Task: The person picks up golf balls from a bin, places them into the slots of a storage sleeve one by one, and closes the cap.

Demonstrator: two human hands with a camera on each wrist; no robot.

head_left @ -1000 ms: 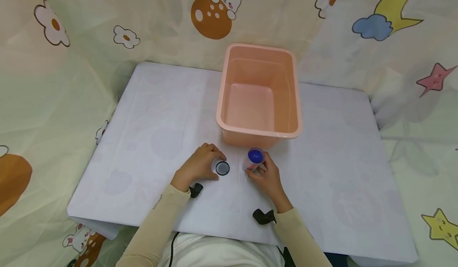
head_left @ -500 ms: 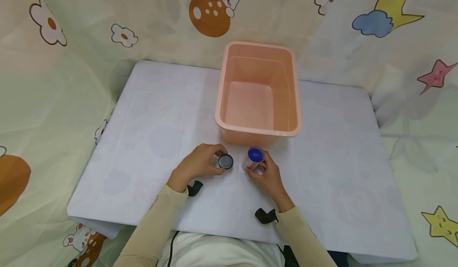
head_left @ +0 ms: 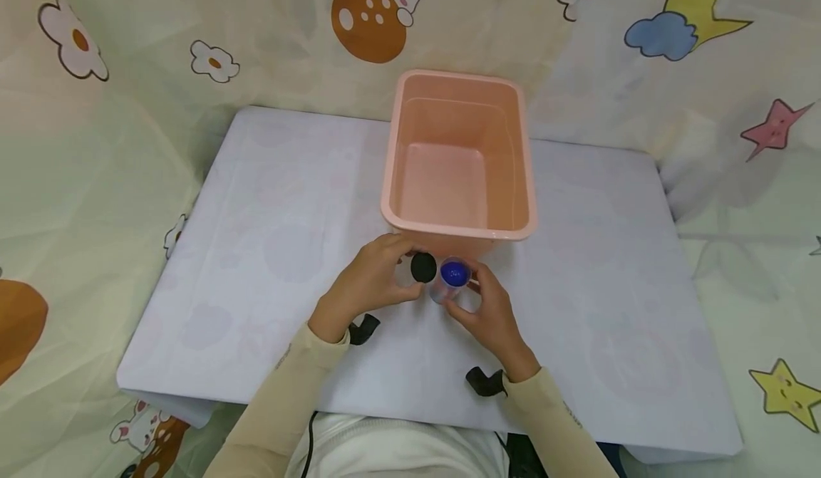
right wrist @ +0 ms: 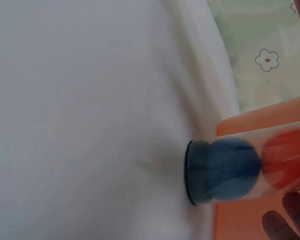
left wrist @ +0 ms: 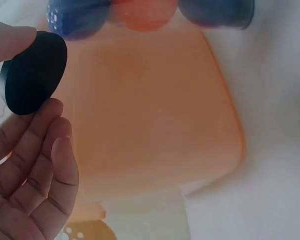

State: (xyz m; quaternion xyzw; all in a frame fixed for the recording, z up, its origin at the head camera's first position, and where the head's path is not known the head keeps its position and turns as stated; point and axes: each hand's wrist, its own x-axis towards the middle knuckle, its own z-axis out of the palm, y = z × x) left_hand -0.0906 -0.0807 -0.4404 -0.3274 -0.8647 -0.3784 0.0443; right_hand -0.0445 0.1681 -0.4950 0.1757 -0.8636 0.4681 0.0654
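Observation:
My left hand (head_left: 372, 278) pinches a black round lid (head_left: 423, 268) between thumb and fingers. In the left wrist view the lid (left wrist: 35, 75) is tilted, its flat dark face showing. Just to its right, my right hand (head_left: 492, 314) holds a clear tube (head_left: 442, 293) by its side. Through the tube's top a blue ball (head_left: 455, 273) shows. A red ball (left wrist: 145, 12) and another blue ball (left wrist: 217, 10) sit further down inside it, above a dark base (right wrist: 193, 172). Lid and tube are close together; whether they touch cannot be told.
A pink plastic bin (head_left: 386, 200) stands just beyond both hands, with nothing seen inside. White cloth covers the table (head_left: 288, 200). Behind hangs a cartoon-printed curtain (head_left: 269, 36). Small black devices (head_left: 364, 328) sit at both wrists.
My left hand has moved right and away from me, bringing the lid beside the tube. The lid has turned from its grey rimmed side to its black face. My right hand has barely moved.

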